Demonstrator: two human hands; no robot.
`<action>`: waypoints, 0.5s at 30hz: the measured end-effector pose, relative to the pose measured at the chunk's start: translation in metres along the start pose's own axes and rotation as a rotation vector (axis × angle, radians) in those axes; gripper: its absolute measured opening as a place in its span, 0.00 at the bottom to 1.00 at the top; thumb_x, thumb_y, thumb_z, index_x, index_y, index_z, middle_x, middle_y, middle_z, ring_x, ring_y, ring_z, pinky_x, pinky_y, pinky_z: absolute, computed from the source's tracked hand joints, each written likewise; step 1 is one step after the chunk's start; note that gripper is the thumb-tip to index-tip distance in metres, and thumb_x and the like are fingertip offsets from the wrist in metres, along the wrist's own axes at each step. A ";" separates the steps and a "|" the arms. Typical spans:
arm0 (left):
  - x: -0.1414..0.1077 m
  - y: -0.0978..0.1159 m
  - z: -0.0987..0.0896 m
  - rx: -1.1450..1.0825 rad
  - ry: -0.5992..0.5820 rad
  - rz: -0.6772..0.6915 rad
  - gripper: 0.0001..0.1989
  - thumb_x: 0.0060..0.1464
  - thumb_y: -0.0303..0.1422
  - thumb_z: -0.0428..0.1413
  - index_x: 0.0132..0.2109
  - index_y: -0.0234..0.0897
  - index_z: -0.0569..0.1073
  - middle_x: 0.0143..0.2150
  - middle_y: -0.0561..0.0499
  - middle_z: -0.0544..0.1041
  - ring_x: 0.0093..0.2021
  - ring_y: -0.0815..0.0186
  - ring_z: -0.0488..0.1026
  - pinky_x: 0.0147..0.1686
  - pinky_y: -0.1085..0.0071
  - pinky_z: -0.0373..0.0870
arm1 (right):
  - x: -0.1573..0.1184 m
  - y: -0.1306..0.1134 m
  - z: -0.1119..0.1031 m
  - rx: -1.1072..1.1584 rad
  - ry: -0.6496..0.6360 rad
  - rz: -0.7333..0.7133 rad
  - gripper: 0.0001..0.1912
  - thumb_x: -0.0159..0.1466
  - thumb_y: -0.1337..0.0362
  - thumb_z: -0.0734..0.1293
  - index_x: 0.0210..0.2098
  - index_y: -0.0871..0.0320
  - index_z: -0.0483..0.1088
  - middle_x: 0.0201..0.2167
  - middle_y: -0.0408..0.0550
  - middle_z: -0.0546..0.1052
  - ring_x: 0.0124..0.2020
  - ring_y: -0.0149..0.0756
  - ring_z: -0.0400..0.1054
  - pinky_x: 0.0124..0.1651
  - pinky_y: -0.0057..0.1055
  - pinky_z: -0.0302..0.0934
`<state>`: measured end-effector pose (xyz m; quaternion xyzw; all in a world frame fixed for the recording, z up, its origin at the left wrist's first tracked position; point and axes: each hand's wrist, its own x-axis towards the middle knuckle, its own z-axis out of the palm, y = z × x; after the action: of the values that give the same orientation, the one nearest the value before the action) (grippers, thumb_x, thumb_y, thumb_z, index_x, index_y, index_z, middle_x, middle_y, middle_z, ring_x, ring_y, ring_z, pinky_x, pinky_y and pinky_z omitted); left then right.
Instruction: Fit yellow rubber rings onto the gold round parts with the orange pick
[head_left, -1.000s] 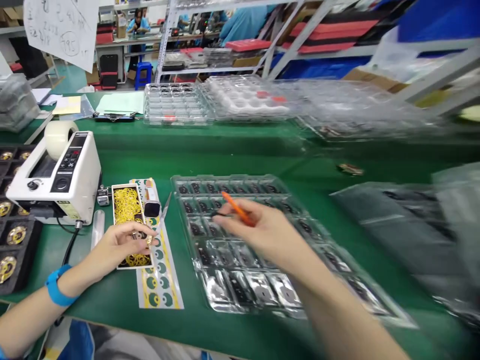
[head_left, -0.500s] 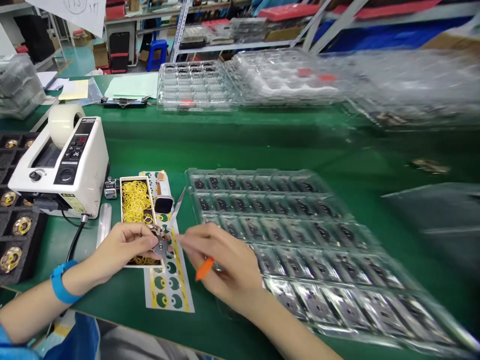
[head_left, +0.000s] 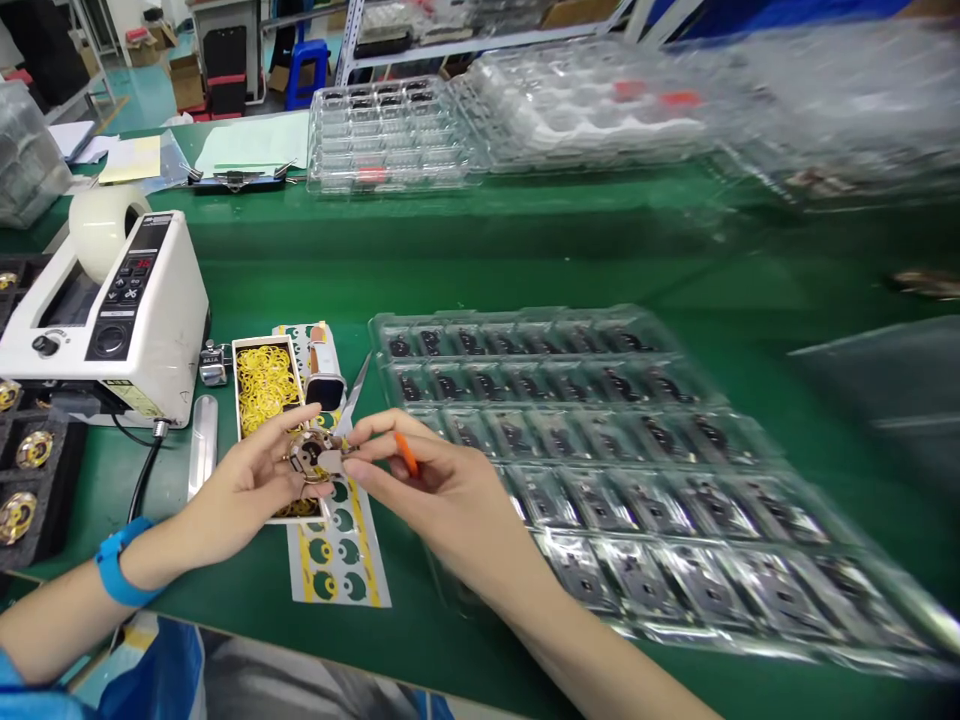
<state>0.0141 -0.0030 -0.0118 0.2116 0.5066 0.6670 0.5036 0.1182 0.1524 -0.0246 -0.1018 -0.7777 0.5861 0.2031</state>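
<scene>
My left hand [head_left: 247, 470] holds a round gold-and-dark metal part [head_left: 306, 455], like a watch case, between thumb and fingers. At its right side my right hand [head_left: 435, 480] is closed, with thumb and index finger pinching a small grey flat piece [head_left: 331, 461] against the part. An orange-handled tool [head_left: 407, 455] sits among the right fingers; its tip is hidden. Beneath the hands lies an open box [head_left: 237, 385] of yellow rings [head_left: 266, 385]. Beside it is a white sheet [head_left: 341, 592] with yellow die-cut shapes. A smartwatch-like device [head_left: 325, 388] and a pointed blade [head_left: 357, 385] lie just beyond.
A large clear tray [head_left: 517, 400] of dark parts covers the right of the green table [head_left: 405, 660]. At left stand a white tape dispenser [head_left: 169, 300] and a black foam tray [head_left: 64, 470]. Clear trays [head_left: 390, 150] and a clipboard [head_left: 255, 150] line the back.
The round part has turned its inner side up in my left hand, whose fingers have opened around it. My right fingers have come in to the grey piece, and the orange tool has swung upward.
</scene>
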 end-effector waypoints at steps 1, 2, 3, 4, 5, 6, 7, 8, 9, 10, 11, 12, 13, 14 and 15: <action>-0.001 -0.001 0.000 0.023 0.005 -0.005 0.23 0.59 0.23 0.50 0.57 0.53 0.68 0.48 0.55 0.73 0.51 0.69 0.71 0.53 0.70 0.70 | 0.001 0.002 0.000 0.025 -0.019 0.046 0.07 0.59 0.65 0.67 0.25 0.56 0.72 0.31 0.46 0.72 0.28 0.32 0.66 0.26 0.27 0.60; -0.001 -0.002 0.001 0.046 0.009 -0.010 0.23 0.59 0.23 0.50 0.57 0.52 0.67 0.47 0.55 0.73 0.50 0.69 0.71 0.53 0.71 0.70 | 0.001 0.004 0.000 0.046 -0.031 0.081 0.07 0.59 0.64 0.68 0.24 0.56 0.72 0.30 0.45 0.72 0.26 0.31 0.65 0.25 0.27 0.59; -0.002 -0.002 0.001 0.068 0.016 -0.014 0.23 0.59 0.23 0.50 0.58 0.51 0.66 0.46 0.55 0.73 0.49 0.70 0.72 0.53 0.72 0.69 | 0.001 0.006 0.000 0.066 -0.038 0.108 0.08 0.58 0.62 0.68 0.24 0.56 0.72 0.30 0.45 0.72 0.25 0.31 0.64 0.25 0.28 0.58; -0.003 -0.003 0.001 0.088 0.019 -0.016 0.23 0.59 0.23 0.51 0.58 0.50 0.66 0.45 0.55 0.73 0.48 0.70 0.72 0.52 0.73 0.69 | 0.001 0.008 0.000 0.084 -0.042 0.131 0.08 0.58 0.61 0.68 0.24 0.56 0.72 0.30 0.45 0.72 0.25 0.30 0.63 0.25 0.28 0.58; -0.003 -0.003 0.002 0.108 0.019 -0.018 0.23 0.59 0.23 0.51 0.58 0.48 0.66 0.45 0.55 0.73 0.47 0.71 0.73 0.51 0.75 0.69 | 0.000 0.009 0.001 0.098 -0.046 0.147 0.09 0.58 0.60 0.68 0.24 0.56 0.72 0.31 0.45 0.72 0.25 0.30 0.63 0.26 0.29 0.59; -0.003 -0.004 0.002 0.128 0.016 -0.019 0.22 0.59 0.23 0.51 0.59 0.47 0.65 0.44 0.54 0.73 0.46 0.71 0.74 0.49 0.76 0.70 | 0.000 0.009 0.001 0.107 -0.047 0.156 0.09 0.59 0.60 0.68 0.24 0.56 0.72 0.31 0.45 0.71 0.26 0.31 0.63 0.27 0.30 0.59; -0.003 -0.004 0.002 0.149 0.014 -0.020 0.22 0.59 0.23 0.50 0.59 0.46 0.65 0.42 0.54 0.74 0.44 0.71 0.74 0.48 0.77 0.70 | -0.001 0.009 0.001 0.108 -0.049 0.161 0.09 0.59 0.59 0.68 0.25 0.56 0.72 0.31 0.45 0.71 0.27 0.31 0.64 0.27 0.30 0.59; -0.003 -0.004 0.002 0.171 0.009 -0.020 0.23 0.59 0.23 0.50 0.60 0.45 0.65 0.41 0.54 0.74 0.43 0.71 0.74 0.47 0.77 0.70 | -0.001 0.008 0.002 0.103 -0.054 0.162 0.10 0.59 0.59 0.67 0.25 0.56 0.72 0.31 0.45 0.71 0.27 0.32 0.64 0.27 0.30 0.59; -0.003 -0.004 0.002 0.192 0.007 -0.020 0.23 0.59 0.23 0.50 0.60 0.44 0.64 0.41 0.53 0.74 0.43 0.71 0.74 0.47 0.77 0.69 | -0.001 0.007 0.002 0.094 -0.062 0.162 0.10 0.59 0.59 0.67 0.25 0.56 0.73 0.31 0.45 0.70 0.28 0.32 0.64 0.27 0.30 0.58; -0.003 -0.004 0.002 0.210 0.005 -0.019 0.23 0.59 0.23 0.50 0.61 0.43 0.64 0.42 0.53 0.74 0.43 0.70 0.74 0.47 0.76 0.69 | 0.000 0.006 0.001 0.085 -0.070 0.160 0.10 0.60 0.59 0.67 0.25 0.56 0.73 0.31 0.45 0.70 0.28 0.32 0.63 0.26 0.29 0.57; -0.003 -0.004 0.002 0.222 0.004 -0.017 0.23 0.60 0.23 0.49 0.61 0.42 0.63 0.42 0.52 0.74 0.44 0.70 0.74 0.48 0.75 0.69 | 0.000 0.004 0.001 0.077 -0.079 0.162 0.10 0.60 0.59 0.67 0.24 0.56 0.73 0.31 0.45 0.69 0.27 0.32 0.63 0.26 0.29 0.56; -0.003 -0.004 0.002 0.229 0.001 -0.015 0.23 0.60 0.24 0.49 0.61 0.42 0.63 0.43 0.51 0.74 0.44 0.69 0.74 0.49 0.74 0.69 | 0.001 0.003 0.000 0.072 -0.088 0.168 0.10 0.60 0.59 0.67 0.24 0.56 0.73 0.31 0.45 0.69 0.27 0.31 0.62 0.26 0.29 0.55; -0.003 -0.005 0.002 0.231 -0.004 -0.013 0.24 0.60 0.24 0.49 0.61 0.42 0.63 0.43 0.51 0.74 0.44 0.69 0.74 0.49 0.73 0.69 | 0.001 0.001 0.000 0.069 -0.093 0.177 0.11 0.59 0.59 0.67 0.23 0.56 0.72 0.30 0.45 0.69 0.26 0.31 0.61 0.26 0.29 0.54; -0.003 -0.005 0.001 0.228 -0.009 -0.011 0.24 0.60 0.24 0.49 0.61 0.43 0.63 0.43 0.51 0.74 0.44 0.68 0.74 0.49 0.72 0.69 | 0.001 0.000 0.000 0.067 -0.092 0.185 0.10 0.59 0.60 0.67 0.23 0.57 0.72 0.30 0.45 0.69 0.26 0.30 0.61 0.26 0.29 0.53; -0.003 -0.005 0.001 0.222 -0.016 -0.009 0.24 0.60 0.24 0.49 0.61 0.43 0.63 0.42 0.51 0.74 0.44 0.68 0.74 0.49 0.72 0.69 | 0.001 -0.001 0.000 0.065 -0.086 0.192 0.10 0.59 0.60 0.67 0.23 0.57 0.72 0.30 0.45 0.69 0.26 0.30 0.60 0.26 0.29 0.53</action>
<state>0.0187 -0.0058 -0.0154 0.2692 0.5744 0.6027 0.4840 0.1172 0.1526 -0.0231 -0.1439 -0.7529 0.6317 0.1158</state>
